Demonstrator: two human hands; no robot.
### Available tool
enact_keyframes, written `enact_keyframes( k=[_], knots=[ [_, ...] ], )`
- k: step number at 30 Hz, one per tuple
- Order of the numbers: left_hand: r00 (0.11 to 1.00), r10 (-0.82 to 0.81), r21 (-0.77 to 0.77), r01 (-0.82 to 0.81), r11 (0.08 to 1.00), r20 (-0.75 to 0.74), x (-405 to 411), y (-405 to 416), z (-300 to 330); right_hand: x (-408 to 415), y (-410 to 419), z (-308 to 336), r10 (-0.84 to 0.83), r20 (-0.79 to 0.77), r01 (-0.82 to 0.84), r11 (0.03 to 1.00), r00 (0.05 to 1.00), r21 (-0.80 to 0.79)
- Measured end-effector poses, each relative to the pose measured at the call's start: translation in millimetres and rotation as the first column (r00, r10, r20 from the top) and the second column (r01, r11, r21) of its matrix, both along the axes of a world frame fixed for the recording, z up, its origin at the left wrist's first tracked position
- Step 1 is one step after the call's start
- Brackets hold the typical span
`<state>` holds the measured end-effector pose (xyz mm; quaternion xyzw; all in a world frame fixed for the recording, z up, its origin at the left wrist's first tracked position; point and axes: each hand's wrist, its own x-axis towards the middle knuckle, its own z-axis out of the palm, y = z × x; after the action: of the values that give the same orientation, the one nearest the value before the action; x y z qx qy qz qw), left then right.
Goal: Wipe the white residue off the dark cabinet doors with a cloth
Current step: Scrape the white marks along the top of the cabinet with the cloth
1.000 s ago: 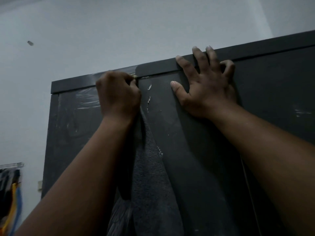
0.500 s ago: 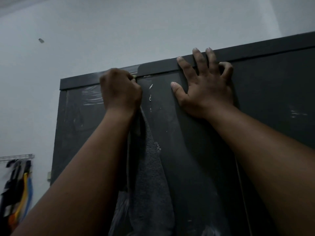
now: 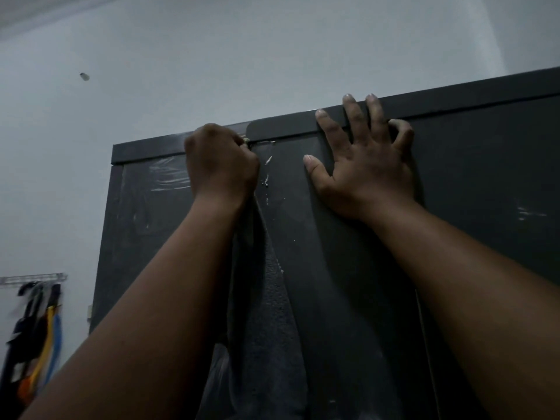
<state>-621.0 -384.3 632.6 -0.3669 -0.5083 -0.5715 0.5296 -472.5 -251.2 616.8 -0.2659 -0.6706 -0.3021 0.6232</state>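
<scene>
Seen from below, reaching up the front of a dark cabinet (image 3: 348,268) against a pale wall (image 3: 212,56). Left hand (image 3: 221,168) fisted near the top edge of the doors, fingers curled tight round the upper end of a dark grey cloth (image 3: 269,328), knuckles up against the top rail (image 3: 485,92). Rest of the cloth hanging straight down the door face below the wrist, between the two forearms. Right hand (image 3: 363,165) spread flat on the neighbouring door, palm pressed to the panel, thumb out to the side, fingertips (image 3: 348,98) reaching over the top rail, little finger bent. White residue (image 3: 267,177) in small flecks and drips just beside the left hand, running down the panel between the two hands. Broader whitish smears (image 3: 166,177) on the left door, left of the fist; a fainter mark (image 3: 530,213) far right. Low at left, blurred dark, yellow and blue items (image 3: 36,344) hanging from a wall rack (image 3: 33,278). High on the wall, a small dark spot (image 3: 84,76), too small to identify.
</scene>
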Motion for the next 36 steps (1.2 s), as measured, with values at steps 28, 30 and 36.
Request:
enact_keyframes(
  k=[28, 30, 36],
  knots=[
    [0.982, -0.065, -0.055, 0.056, 0.997, -0.177, 11.2, 15.9, -3.0, -1.4, 4.5, -3.2, 0.019, -0.01, -0.018, 0.999, 1.0, 0.029],
    [0.975, -0.081, -0.084, 0.065, 0.994, -0.206, 12.3, 15.4, -2.4, -1.2, 4.3, -3.3, 0.021, -0.011, -0.021, 0.999, 1.0, 0.032],
    [0.989, -0.05, 0.003, 0.051, 0.999, -0.14, 12.0, 19.8, 3.3, 0.4, 3.6, -3.1, 0.032, -0.012, -0.031, 0.999, 0.999, 0.032]
  ],
)
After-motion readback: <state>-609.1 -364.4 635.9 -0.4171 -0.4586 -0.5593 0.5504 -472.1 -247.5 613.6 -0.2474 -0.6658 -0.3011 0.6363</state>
